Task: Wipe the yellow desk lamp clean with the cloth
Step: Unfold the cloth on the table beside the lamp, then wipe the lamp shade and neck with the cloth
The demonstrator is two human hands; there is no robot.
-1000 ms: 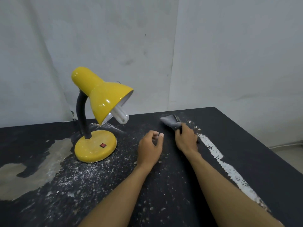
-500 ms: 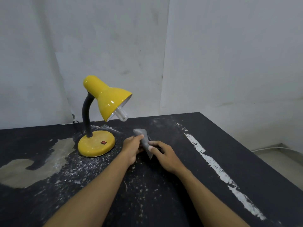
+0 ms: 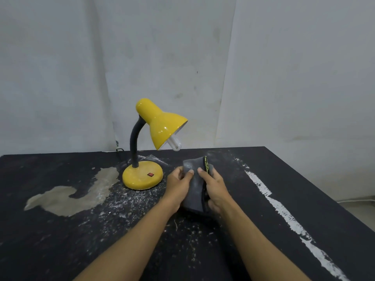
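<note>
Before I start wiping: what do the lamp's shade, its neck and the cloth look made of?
Shade: glossy yellow, sharp highlights, likely painted metal, maybe plastic.
Neck: matte dark tube bent in a curve, probably a rubber- or plastic-sleeved gooseneck.
Cloth: soft matte grey fabric, creased, with a stitched yellow-green edge.

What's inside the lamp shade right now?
A white bulb sticks out of the mouth of the yellow shade; pale inner lining shows at the rim. The socket and bulb base are hidden by the shade.
</note>
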